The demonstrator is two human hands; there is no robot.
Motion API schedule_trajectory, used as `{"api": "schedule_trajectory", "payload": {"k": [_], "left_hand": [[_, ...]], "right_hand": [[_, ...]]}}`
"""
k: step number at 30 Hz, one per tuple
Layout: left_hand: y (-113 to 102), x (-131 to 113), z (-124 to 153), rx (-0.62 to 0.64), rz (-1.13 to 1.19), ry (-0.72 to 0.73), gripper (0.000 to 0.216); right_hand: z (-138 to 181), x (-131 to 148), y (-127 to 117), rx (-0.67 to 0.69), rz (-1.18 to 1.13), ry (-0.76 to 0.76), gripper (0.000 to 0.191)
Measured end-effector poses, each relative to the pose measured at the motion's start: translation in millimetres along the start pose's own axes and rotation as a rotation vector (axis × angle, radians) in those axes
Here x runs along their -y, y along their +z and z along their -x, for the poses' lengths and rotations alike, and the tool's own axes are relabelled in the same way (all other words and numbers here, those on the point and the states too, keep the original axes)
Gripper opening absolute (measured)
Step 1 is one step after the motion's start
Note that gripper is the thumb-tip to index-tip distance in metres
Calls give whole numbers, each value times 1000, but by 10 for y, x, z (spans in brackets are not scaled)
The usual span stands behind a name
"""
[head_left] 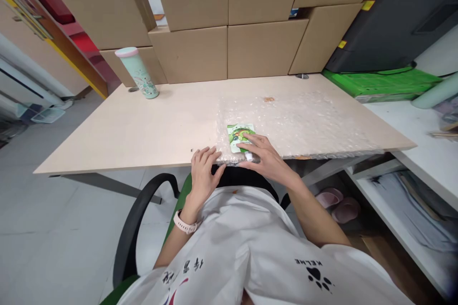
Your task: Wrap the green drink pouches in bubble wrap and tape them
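Observation:
A sheet of clear bubble wrap (300,124) lies spread over the right half of a pale wooden desk (143,128). On its near left corner rests a small green and white pouch (240,135) with a white cap toward me. My right hand (263,155) lies over the pouch's near end, fingers stretched out and pressing on it. My left hand (204,169), with a pink watch on the wrist, sits at the desk's front edge, its fingers curled onto the corner of the bubble wrap beside the pouch.
A mint green tumbler (138,72) stands at the desk's back left. Cardboard boxes (229,24) are stacked along the back. A green crate (382,83) and a black case (404,14) sit at the right, above white shelves (411,186). A black chair armrest (139,219) is below.

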State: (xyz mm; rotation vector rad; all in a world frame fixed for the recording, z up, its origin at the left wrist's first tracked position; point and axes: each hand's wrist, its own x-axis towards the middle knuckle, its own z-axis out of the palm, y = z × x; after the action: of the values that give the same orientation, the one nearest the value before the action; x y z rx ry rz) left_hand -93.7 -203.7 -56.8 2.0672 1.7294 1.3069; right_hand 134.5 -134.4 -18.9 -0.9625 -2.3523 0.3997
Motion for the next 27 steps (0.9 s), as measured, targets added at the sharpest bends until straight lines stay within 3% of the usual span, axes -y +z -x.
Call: {"api": "schedule_trajectory", "payload": {"k": [6, 12, 17, 20, 24, 27], "left_hand": [[10, 8, -2, 2, -6, 7, 29], [-10, 64, 22, 52, -17, 38, 32], [9, -4, -18, -6, -9, -16, 18], [47, -104, -74, -68, 72, -91, 14], [169, -239, -167, -145, 376, -277, 28], [244, -344, -245, -78, 609, -436, 44]], "right_hand": [[-57, 313, 270, -100, 160, 31, 53], [69, 159, 295, -63, 269, -42, 51], [109, 141, 298, -81, 210, -27, 42], [101, 202, 346, -123, 142, 24, 40], [91, 241, 361, -149, 91, 65, 38], [102, 230, 348, -181, 76, 82, 38]]}}
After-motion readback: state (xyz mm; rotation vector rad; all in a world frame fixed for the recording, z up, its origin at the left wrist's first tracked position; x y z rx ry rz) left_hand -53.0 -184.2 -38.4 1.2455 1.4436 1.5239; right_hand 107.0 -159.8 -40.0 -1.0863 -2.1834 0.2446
